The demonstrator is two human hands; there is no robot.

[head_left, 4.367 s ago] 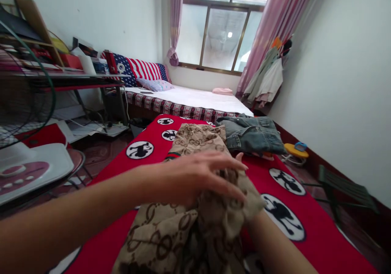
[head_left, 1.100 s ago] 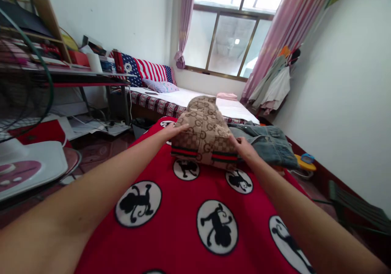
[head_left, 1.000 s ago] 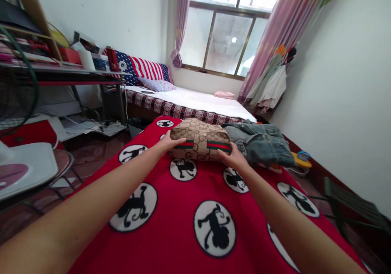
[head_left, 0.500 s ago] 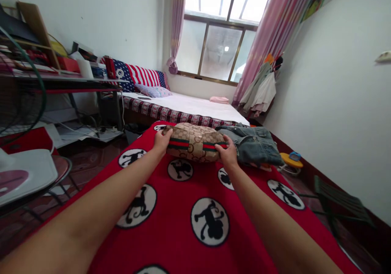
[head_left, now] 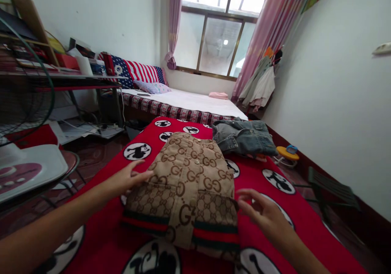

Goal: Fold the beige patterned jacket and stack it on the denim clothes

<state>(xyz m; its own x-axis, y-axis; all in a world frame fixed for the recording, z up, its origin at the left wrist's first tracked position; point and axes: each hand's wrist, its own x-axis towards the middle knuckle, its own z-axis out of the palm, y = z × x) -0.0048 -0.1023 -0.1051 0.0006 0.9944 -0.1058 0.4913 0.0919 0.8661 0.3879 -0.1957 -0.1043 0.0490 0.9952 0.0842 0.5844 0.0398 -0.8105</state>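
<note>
A brown patterned jacket (head_left: 195,176) lies flat on the red blanket (head_left: 104,229), its button front facing up. The green-and-red striped hem is toward me, and no sleeves show at its sides. My left hand (head_left: 130,178) is at the jacket's left edge, thumb and fingers apart, the fingertips over or lightly touching the cloth. By the right edge hovers my right hand (head_left: 264,209), its fingers loosely bent and holding nothing. Whether it touches the cloth I cannot tell. A folded denim jacket (head_left: 247,137) rests behind, to the right.
Beyond the blanket is a bed (head_left: 183,99) with pillows. A cluttered desk (head_left: 88,82) and a white-topped chair (head_left: 33,168) stand at the left. On the right are a yellow stool (head_left: 287,154) and a dark folding stool (head_left: 332,188). Clothes (head_left: 259,84) hang near the window.
The brown jacket, previously bunched and gripped by both hands farther away, now lies flat and closer to me. Both hands have let go and moved apart.
</note>
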